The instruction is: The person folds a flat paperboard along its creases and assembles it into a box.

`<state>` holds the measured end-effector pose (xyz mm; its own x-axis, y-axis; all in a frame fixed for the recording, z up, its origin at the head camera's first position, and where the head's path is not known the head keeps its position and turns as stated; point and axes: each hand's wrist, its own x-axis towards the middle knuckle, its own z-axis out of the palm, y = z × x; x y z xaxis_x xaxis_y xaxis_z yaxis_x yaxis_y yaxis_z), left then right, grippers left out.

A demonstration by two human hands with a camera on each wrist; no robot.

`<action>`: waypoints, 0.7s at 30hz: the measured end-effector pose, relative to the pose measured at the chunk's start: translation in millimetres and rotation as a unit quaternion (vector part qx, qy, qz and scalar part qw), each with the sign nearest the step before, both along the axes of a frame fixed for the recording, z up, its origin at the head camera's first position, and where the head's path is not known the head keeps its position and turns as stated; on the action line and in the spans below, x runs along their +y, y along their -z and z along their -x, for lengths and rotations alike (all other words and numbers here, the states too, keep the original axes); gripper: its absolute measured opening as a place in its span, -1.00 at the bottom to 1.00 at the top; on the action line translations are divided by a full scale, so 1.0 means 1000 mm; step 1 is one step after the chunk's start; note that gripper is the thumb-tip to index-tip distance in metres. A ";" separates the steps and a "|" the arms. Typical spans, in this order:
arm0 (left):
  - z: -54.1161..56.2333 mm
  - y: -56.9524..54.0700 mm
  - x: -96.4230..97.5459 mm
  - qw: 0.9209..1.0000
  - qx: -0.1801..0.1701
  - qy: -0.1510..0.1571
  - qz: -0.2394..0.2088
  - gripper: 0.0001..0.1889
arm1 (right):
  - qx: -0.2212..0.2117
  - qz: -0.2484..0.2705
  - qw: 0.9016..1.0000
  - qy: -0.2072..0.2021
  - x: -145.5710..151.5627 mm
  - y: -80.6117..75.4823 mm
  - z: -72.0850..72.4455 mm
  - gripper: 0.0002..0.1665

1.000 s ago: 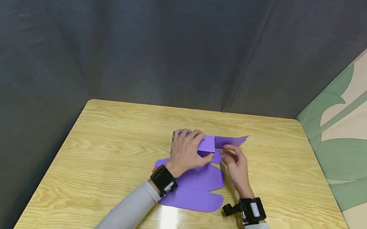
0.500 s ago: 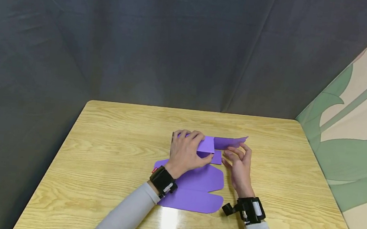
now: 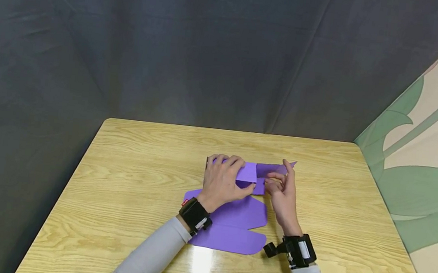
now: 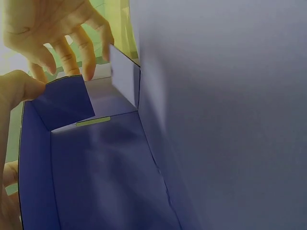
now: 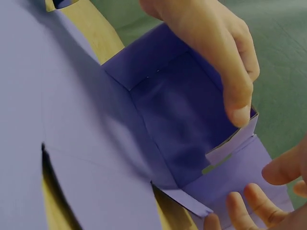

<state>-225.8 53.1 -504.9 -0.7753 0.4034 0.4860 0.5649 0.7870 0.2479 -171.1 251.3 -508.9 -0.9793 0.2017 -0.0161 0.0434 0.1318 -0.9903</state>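
Observation:
A partly folded purple cardboard box (image 3: 246, 171) lies on the table, its wide flat panel (image 3: 235, 211) spread toward me. My left hand (image 3: 220, 181) grips the box wall, fingers over the far side. In the right wrist view its thumb (image 5: 238, 115) presses by a folded-in corner flap (image 5: 232, 146). My right hand (image 3: 284, 201) is at the box's right end, beside the long end panel (image 3: 269, 170), with one finger raised along it and the others bent. In the left wrist view, a fingertip is at a small side flap (image 4: 125, 79); whether it touches is unclear.
A wood-grain table (image 3: 137, 190) carries the box. A dark curtain (image 3: 211, 55) hangs behind it, and a flower-patterned cloth (image 3: 431, 176) borders the right. Black wrist cameras (image 3: 301, 251) sit on both wrists.
The right hand has shifted along the end panel: its fingers moved outward to the right, then back left, and one finger is now raised. The left hand and box have stayed put.

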 end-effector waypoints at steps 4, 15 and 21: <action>0.000 0.000 0.000 1.000 -0.002 0.001 0.002 -0.38 | -0.005 0.010 1.000 0.008 -0.002 -0.004 0.002 -0.05; 0.000 -0.001 0.000 1.000 -0.006 -0.004 0.015 -0.37 | 0.005 0.019 1.000 0.005 -0.006 -0.004 0.005 -0.23; 0.000 -0.002 0.001 1.000 -0.011 -0.008 0.018 -0.37 | 0.012 0.030 0.999 0.022 -0.009 -0.005 0.006 -0.32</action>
<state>-225.8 53.6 -503.2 -0.7922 0.4079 0.4538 0.5468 0.8047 0.2313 -177.2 241.9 -504.0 -0.9698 0.2438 -0.0050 0.0232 0.0716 -0.9972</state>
